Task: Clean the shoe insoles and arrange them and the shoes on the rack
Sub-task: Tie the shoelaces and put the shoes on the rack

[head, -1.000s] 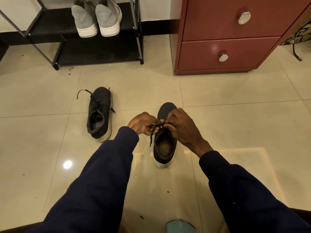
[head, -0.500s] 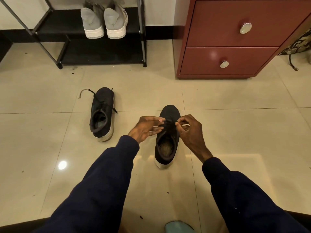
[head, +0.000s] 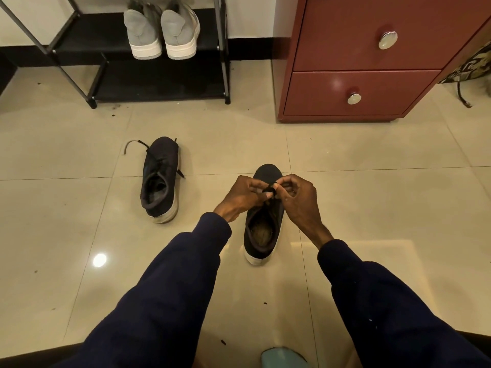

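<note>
Both hands meet over the near shoe (head: 261,235), a dark one standing on the floor (head: 372,208) with its toe pointing far. The left hand (head: 243,197) and right hand (head: 299,199) each have fingers curled and pinched on the black lace (head: 270,187) above the tongue. Its insole (head: 261,231) shows inside the opening. A second dark shoe (head: 159,179) sits to the left, apart, laces loose. Far left, two grey shoes (head: 162,30) stand side by side on the rack (head: 223,49). A red drawer chest (head: 358,59) stands far right.
</note>
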